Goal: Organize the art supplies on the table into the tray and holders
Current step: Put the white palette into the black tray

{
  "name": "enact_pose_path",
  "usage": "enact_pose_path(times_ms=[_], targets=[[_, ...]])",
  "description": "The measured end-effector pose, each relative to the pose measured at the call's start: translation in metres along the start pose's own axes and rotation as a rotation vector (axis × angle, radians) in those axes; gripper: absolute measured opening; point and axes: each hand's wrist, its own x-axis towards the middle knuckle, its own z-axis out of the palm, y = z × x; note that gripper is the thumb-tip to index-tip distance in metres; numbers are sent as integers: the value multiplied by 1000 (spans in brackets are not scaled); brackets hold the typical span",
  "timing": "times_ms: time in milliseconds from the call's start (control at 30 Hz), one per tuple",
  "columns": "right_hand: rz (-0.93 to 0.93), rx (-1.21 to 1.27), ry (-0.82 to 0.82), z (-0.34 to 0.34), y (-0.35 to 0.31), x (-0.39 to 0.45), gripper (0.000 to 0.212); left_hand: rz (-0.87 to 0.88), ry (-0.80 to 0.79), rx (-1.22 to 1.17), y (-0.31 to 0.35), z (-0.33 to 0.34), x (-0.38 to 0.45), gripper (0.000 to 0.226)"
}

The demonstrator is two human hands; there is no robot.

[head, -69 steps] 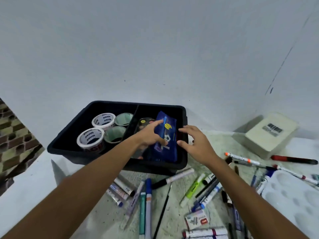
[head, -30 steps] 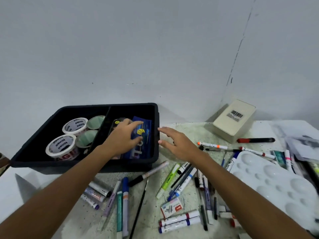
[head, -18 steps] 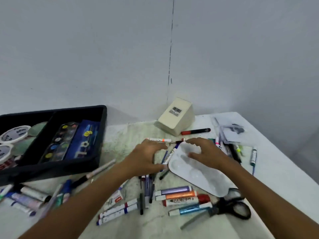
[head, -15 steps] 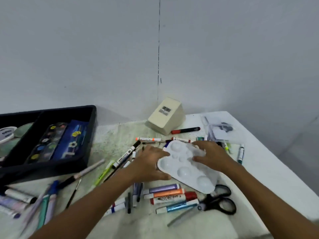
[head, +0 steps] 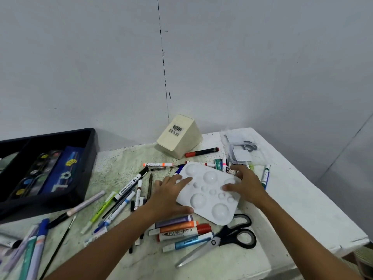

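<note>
Lying nearest the person, the scissors (head: 228,238) and a row of thick markers (head: 177,229) are sitting just in front of the white paint palette (head: 210,194), which both hands are holding at its opposite short edges. The left hand (head: 168,196) is gripping the left edge, thumb curling toward its near corner and fingers spreading over the top; the right hand (head: 245,183) is pinching the right edge, thumb on the upper face. The palette's long axis is running from far left to near right. Farther off to the left, the black tray (head: 88,164) is waiting, so the carry is likely going leftward, the left hand leading.
</note>
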Motion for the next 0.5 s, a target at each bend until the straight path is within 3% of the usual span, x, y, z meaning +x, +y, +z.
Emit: enact_pose_path(times_ms=[267, 400, 500], targets=[[-130, 595, 77, -10, -45, -8, 68, -34, 216, -407, 7, -25, -1, 112], [-379, 592, 186, -1, -96, -20, 62, -192, 460, -764, 16, -79, -5, 93], [-588, 518, 211, 14, -133, -27, 62, -331, 473, -1069, 20, -124, -10, 82]])
